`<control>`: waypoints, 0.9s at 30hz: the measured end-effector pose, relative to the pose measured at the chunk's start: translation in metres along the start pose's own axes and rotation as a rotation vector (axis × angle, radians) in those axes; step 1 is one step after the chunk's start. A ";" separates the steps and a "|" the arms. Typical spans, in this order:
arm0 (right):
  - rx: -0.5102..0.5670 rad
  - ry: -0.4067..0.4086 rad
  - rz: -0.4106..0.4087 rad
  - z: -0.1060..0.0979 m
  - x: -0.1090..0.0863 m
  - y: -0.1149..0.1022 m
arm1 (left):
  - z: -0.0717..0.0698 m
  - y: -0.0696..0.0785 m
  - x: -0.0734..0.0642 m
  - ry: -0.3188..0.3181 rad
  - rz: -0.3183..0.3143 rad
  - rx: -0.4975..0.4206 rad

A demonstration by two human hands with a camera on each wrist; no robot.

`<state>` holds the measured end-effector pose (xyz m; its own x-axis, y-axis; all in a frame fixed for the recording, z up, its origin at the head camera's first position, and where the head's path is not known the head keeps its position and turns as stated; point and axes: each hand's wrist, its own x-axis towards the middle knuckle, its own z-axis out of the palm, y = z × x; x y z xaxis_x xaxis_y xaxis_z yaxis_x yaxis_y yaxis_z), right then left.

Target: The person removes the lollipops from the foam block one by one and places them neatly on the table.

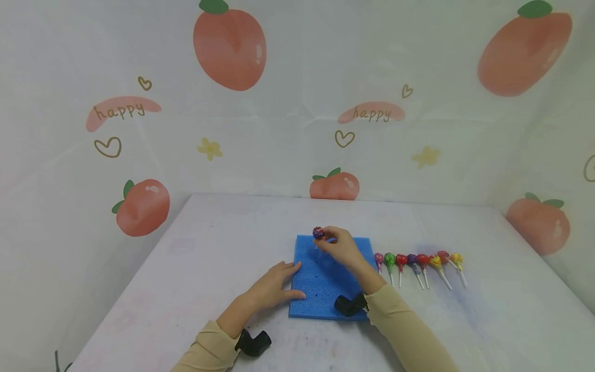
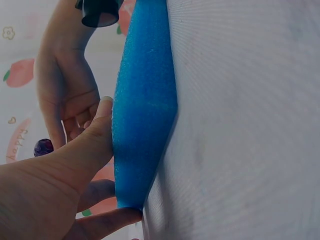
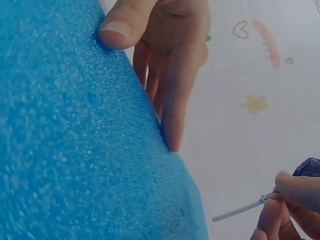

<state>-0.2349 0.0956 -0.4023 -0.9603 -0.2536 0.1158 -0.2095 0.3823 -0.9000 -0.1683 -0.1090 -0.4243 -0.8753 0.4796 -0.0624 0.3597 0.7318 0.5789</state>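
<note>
In the head view a blue foam board point(image 1: 307, 305) with small holes lies flat on the table. My right hand point(image 1: 341, 248) is above its far part and pinches a purple lollipop point(image 1: 318, 233) between thumb and fingertips. The right wrist view shows the grip just below the wrapped candy, with the white stick point(image 3: 237, 212) sticking out free of the foam. At the board's left side my left hand point(image 1: 274, 287) rests with thumb and fingers spread and extended, touching the edge. The left wrist view shows that thumb point(image 2: 97, 132) against the foam.
Right of the board several wrapped lollipops lie in a row, among them a green one point(image 1: 389, 260) and a yellow one point(image 1: 457, 260). Black wrist cameras sit on both forearms, the right one point(image 1: 348, 305) over the board. A printed curtain point(image 1: 279, 139) stands behind the table point(image 1: 241, 227).
</note>
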 end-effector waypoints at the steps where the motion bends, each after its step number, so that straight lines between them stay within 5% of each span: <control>1: -0.003 0.000 -0.005 -0.001 -0.001 -0.001 | 0.000 0.000 0.000 0.000 -0.001 -0.001; 10: -0.043 0.009 0.000 -0.007 -0.008 -0.003 | -0.001 0.000 0.000 -0.008 -0.015 -0.012; 17: -0.043 0.013 -0.015 -0.016 -0.012 0.002 | -0.001 -0.001 -0.002 0.016 0.037 -0.012; 27: -0.070 0.018 -0.021 -0.027 -0.019 0.001 | -0.001 0.003 0.000 -0.006 -0.013 0.009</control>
<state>-0.2220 0.1243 -0.3938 -0.9587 -0.2463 0.1423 -0.2412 0.4383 -0.8659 -0.1672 -0.1077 -0.4219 -0.8778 0.4731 -0.0746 0.3515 0.7421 0.5707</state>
